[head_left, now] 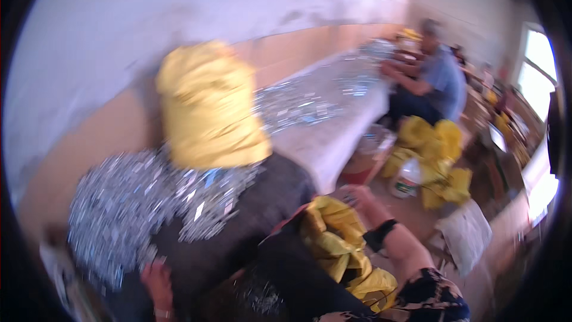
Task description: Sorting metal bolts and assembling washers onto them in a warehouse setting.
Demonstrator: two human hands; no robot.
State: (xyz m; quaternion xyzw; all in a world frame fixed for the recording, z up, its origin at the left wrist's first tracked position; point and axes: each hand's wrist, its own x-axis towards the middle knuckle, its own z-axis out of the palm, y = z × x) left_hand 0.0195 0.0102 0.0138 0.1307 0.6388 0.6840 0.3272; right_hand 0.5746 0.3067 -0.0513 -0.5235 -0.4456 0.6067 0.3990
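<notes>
My left hand [157, 280] is at the lower left, beside the dark tabletop's edge and just below a large heap of small shiny silver pieces [116, 209]. Motion blur smears its fingers. My right hand [353, 195], with a dark band on the forearm, reaches forward by the upper end of a crumpled yellow bag [330, 226]. Blur hides whether its fingers touch the bag. That bag drapes down beside a dark cloth [292, 268] on my lap, where a few silver bits [262, 295] lie. A full yellow sack [211, 107] stands behind the heap.
More silver pieces [298, 107] spread along the pale table by the wall. A person [438, 77] in a blue top sits farther along it. On the floor at right are yellow bags [429, 149], a clear bottle [406, 177] and a white sack [468, 235].
</notes>
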